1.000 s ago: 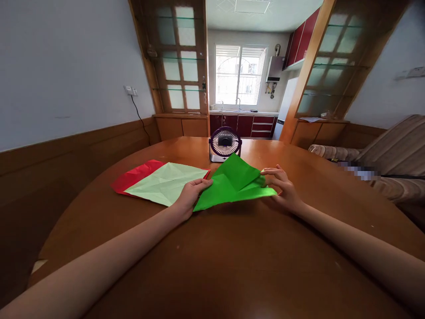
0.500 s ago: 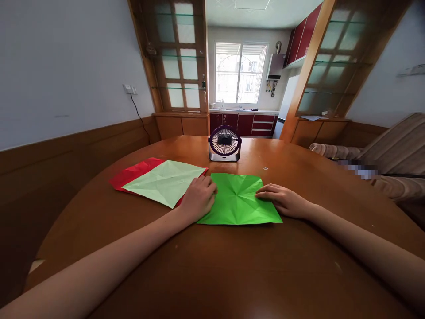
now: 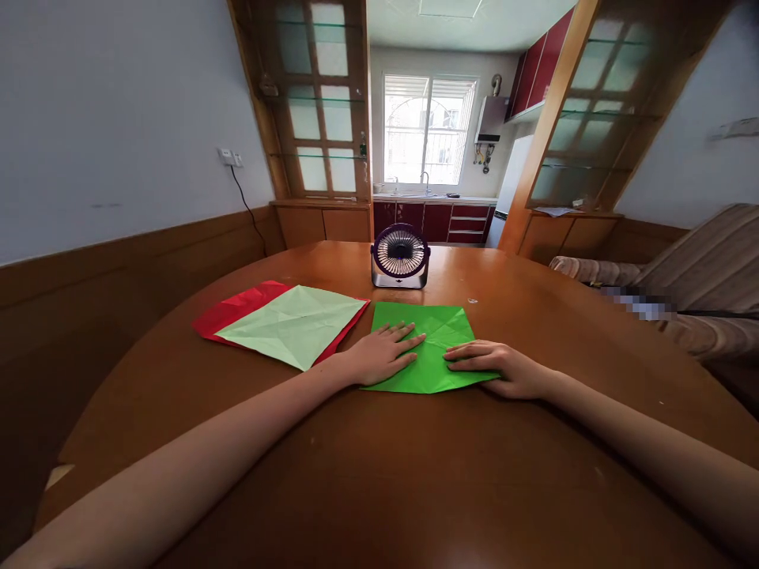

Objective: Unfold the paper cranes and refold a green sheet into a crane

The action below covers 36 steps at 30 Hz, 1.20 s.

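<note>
A creased bright green paper sheet point(image 3: 439, 332) lies flat on the round wooden table point(image 3: 379, 466). My left hand point(image 3: 383, 356) rests palm down on its left part, fingers spread. My right hand point(image 3: 498, 367) lies flat on its lower right part, fingers pointing left. Neither hand grips anything. Left of the green sheet lies a pale green paper sheet point(image 3: 296, 322) on top of a red paper sheet point(image 3: 237, 308).
A small dark desk fan point(image 3: 401, 257) stands on the table just behind the green sheet. A wall with wood panelling runs along the left. A striped sofa point(image 3: 700, 276) is at the right. A kitchen lies beyond the doorway.
The green sheet, held half lifted a second ago, was laid flat. Both hands then slid onto it, and my left hand opened from a curled pose to a flat palm.
</note>
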Available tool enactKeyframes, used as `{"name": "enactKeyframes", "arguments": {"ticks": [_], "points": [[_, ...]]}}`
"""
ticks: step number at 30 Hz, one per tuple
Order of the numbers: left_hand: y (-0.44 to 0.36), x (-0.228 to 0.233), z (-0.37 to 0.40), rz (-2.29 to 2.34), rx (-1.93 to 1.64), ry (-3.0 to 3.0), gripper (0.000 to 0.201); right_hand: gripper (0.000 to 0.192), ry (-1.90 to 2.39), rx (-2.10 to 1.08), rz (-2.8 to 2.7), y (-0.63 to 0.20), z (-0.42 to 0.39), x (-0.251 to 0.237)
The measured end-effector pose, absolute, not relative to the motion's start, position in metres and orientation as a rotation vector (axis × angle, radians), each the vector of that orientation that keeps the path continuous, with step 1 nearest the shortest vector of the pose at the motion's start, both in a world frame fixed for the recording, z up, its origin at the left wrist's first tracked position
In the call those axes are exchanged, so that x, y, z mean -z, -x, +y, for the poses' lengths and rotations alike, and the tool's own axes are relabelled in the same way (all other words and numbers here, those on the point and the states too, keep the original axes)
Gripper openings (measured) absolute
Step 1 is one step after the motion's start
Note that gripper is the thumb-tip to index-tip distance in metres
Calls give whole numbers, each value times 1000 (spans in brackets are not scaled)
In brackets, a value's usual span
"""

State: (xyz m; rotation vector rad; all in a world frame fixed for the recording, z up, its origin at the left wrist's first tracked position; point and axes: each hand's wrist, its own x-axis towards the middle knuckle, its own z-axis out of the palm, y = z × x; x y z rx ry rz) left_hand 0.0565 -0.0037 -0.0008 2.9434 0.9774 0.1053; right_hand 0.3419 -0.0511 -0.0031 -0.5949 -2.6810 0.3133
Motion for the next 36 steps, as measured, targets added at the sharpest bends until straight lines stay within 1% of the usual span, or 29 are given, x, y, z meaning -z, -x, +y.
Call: {"name": "enactKeyframes", "arguments": {"ticks": [5,12,16,20,25,29,33,36], "points": [[-47,6,-13,987,-341,-2980,44,49,616,-370,-2656,-346,-51,2],[-22,3,-37,812,-334,-2846,45,32,674,-642,-2547,-344,-53,-4],[-16,0,-39,736,-478,-2728,32,28,705,-807,-2455,-344,-50,-7],[-16,-1,-40,656,-621,-2571,20,27,793,-900,-2355,-344,-44,-9],[-18,-3,-42,691,-641,-2423,20,31,1042,-1058,-2135,-340,-34,-8],[-20,-1,-41,740,-696,-2278,24,32,1115,-1227,-1917,-331,-23,-6],[-23,2,-40,789,-743,-2190,22,35,1174,-1163,-1876,-318,-10,-2],[-25,4,-41,842,-770,-2187,20,39,1211,-977,-1913,-311,-4,4]]}}
